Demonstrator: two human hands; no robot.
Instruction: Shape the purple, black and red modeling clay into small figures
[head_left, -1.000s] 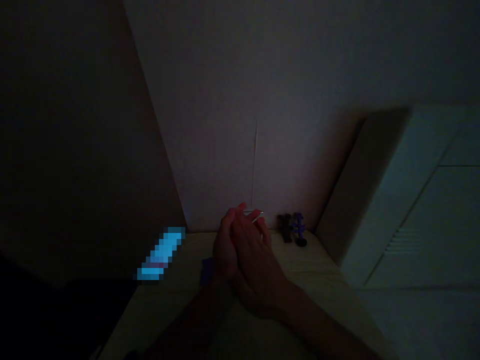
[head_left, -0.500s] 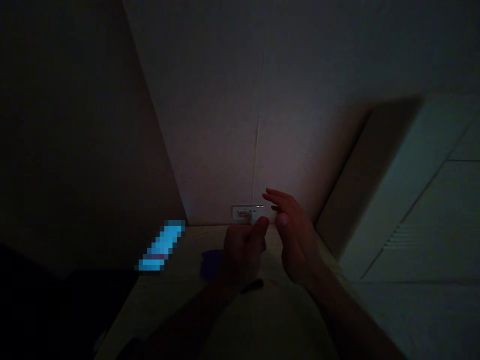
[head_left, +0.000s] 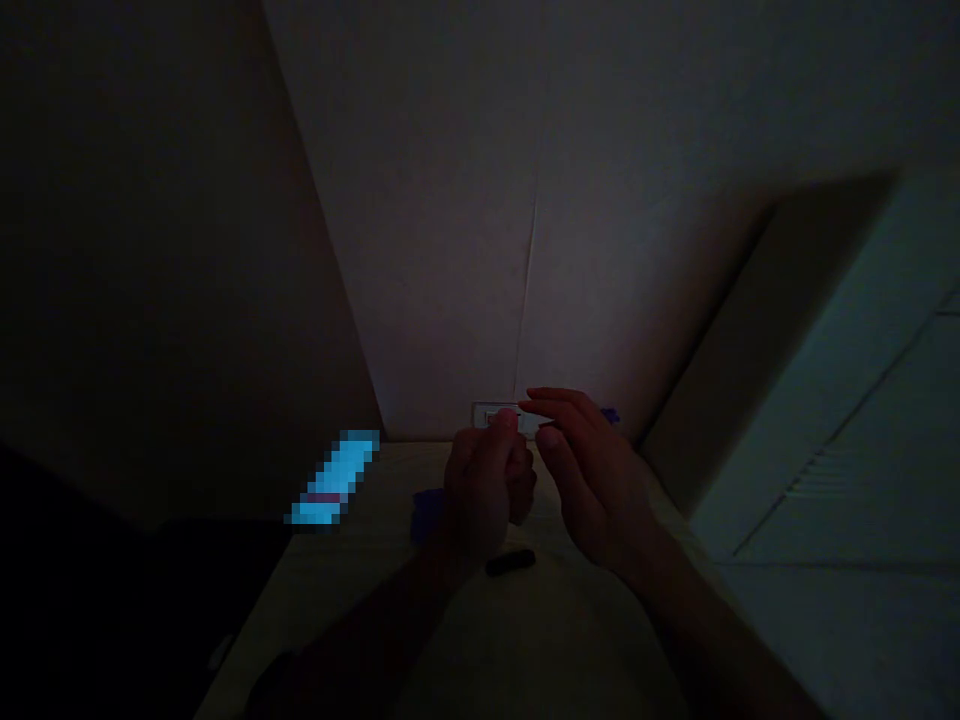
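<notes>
In the dim head view my left hand (head_left: 484, 490) is closed in a fist above the table, thumb upward, with nothing visible in it. To its right my right hand (head_left: 589, 460) is open, its fingers stretched toward the left above that thumb. A small gap lies between the hands. Behind them a wall socket plate (head_left: 480, 412) shows partly, the rest covered by the hands. On the table, a blue object (head_left: 427, 515) is half hidden behind my left forearm. A short dark object (head_left: 511, 562) lies below the fist; its kind is unclear.
My arms reach over a pale wooden table (head_left: 330, 600) set against the wall (head_left: 450, 250). A bright blue pixelated patch (head_left: 337, 478) covers something at its left edge. A light cabinet (head_left: 840, 400) stands right. A small purple-blue object (head_left: 611, 415) shows behind my right hand.
My hands were pressed together a second ago and have come apart. The left has become a thumb-up fist, the right stretched out. Lately the right fingers have moved left, above the left thumb.
</notes>
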